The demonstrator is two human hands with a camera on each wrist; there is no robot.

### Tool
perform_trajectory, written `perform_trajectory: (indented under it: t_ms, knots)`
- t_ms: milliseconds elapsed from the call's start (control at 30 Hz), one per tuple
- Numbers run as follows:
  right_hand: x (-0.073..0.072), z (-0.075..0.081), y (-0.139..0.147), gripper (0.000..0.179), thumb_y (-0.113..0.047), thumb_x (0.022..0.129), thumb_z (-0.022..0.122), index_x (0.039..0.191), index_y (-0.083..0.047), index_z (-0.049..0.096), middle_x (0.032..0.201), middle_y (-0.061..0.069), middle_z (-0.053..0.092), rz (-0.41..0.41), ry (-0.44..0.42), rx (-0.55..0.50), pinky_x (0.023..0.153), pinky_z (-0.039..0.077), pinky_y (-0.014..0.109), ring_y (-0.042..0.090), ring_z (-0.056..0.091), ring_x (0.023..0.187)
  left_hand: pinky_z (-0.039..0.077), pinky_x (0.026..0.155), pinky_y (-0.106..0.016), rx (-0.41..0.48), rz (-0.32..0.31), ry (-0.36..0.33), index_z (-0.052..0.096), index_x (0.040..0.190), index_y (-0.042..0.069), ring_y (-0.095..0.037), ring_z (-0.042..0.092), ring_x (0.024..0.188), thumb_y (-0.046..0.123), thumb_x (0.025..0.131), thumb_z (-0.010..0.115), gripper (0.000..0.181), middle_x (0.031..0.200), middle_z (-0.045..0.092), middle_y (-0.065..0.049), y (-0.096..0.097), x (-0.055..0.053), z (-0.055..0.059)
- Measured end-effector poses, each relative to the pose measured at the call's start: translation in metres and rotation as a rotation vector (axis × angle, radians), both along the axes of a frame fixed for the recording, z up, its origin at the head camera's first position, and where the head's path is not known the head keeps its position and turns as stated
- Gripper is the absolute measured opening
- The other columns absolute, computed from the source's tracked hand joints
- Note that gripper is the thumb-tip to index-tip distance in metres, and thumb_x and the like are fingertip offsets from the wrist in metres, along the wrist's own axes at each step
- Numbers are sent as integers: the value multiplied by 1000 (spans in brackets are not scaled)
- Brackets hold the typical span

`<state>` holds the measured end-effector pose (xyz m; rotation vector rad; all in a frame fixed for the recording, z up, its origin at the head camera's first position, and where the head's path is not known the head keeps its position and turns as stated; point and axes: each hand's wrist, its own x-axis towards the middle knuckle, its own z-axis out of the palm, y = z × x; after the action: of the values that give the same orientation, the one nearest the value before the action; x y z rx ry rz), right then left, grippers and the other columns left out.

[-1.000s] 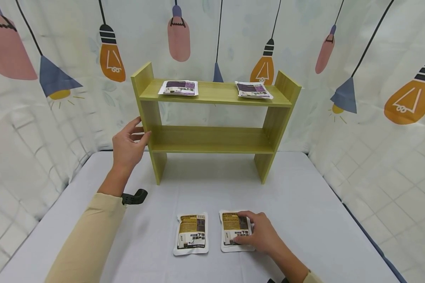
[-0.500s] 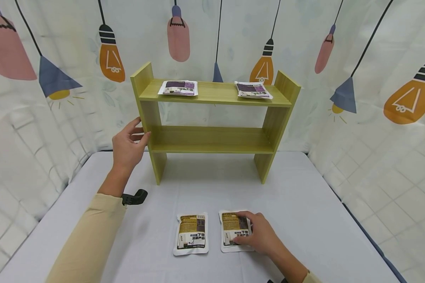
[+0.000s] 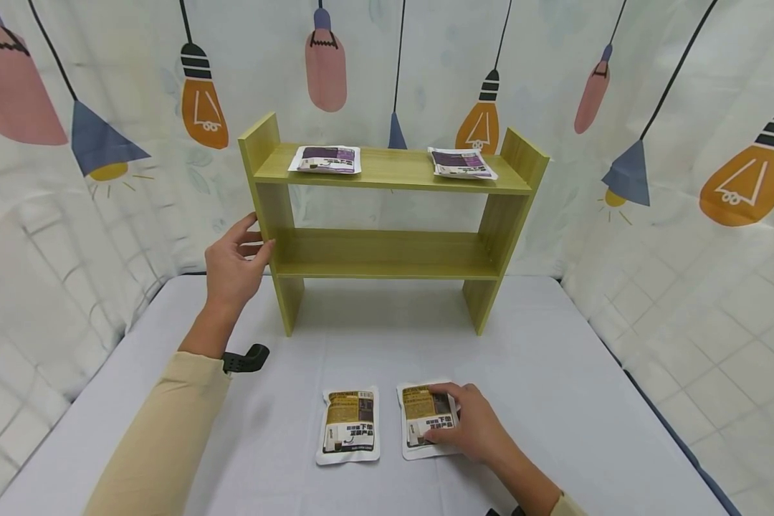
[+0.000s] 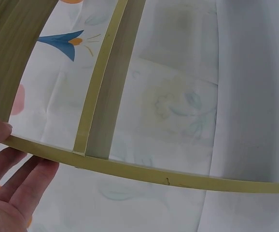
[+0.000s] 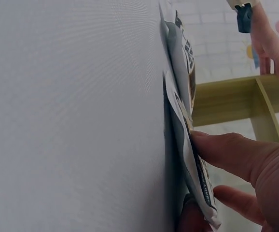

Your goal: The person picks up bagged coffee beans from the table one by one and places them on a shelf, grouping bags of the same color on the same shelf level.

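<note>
A yellow-green wooden shelf (image 3: 387, 254) stands on the white-covered table. My left hand (image 3: 234, 265) grips its left side panel (image 4: 178, 180), thumb at the front edge and fingers along the outer face. Low in the head view lie two white pouches with brown and dark print, a left pouch (image 3: 348, 428) and a right pouch (image 3: 419, 423). My right hand (image 3: 474, 426) holds the right pouch across its right part. In the right wrist view the thumb (image 5: 221, 150) presses its printed face, and a fingertip (image 5: 192, 217) shows at its lower edge.
Two purple-and-white packets lie on the top board: a left packet (image 3: 325, 160) and a right packet (image 3: 462, 164). A patterned curtain (image 3: 387, 72) hangs behind and at both sides. The white table (image 3: 555, 373) extends around the shelf and pouches.
The right pouch has turned very slightly and shifted a little left under my right hand. My left hand and the shelf have stayed in place.
</note>
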<state>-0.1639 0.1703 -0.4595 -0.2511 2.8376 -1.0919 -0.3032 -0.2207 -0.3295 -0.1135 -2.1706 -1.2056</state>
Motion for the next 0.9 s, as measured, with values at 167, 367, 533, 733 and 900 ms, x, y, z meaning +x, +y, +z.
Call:
perform_trajectory:
  t_ms: [167,367,533,733,900]
  knots:
    - [1,0,0,70,-26,64,98,127,-23,67,113,5,65,11,18,-23,80,48,30,16,55,93,58,82,-18,2,-3,5,52,152,28,-35,75,104,22,99,68,56,123,72,-18,-1,0,0]
    - [1,-3,-1,68,-24,64,98,126,-24,69,131,10,67,-11,1,-60,104,50,51,29,62,121,57,80,-14,9,-13,18,53,151,28,-35,75,103,20,98,69,56,122,73,-18,-2,-1,-2]
    - [-2,-5,-1,68,-24,63,98,126,-24,71,138,13,65,-30,-18,-88,113,42,62,40,55,135,58,83,-22,0,-8,16,53,151,28,-35,75,103,21,98,69,56,122,72,-17,-1,-1,-2]
    - [-7,-8,0,69,-23,63,98,126,-25,73,139,10,65,-30,-40,-138,114,39,63,39,53,137,59,84,-29,-4,-3,7,52,151,28,-35,75,103,23,98,69,56,123,72,-18,-1,-1,-1]
    - [-9,-7,1,68,-23,62,98,126,-27,73,142,10,64,-35,-84,-191,116,36,65,38,50,140,58,83,-24,3,-6,-1,52,152,28,-35,75,104,24,99,69,56,123,72,-18,-1,1,-1]
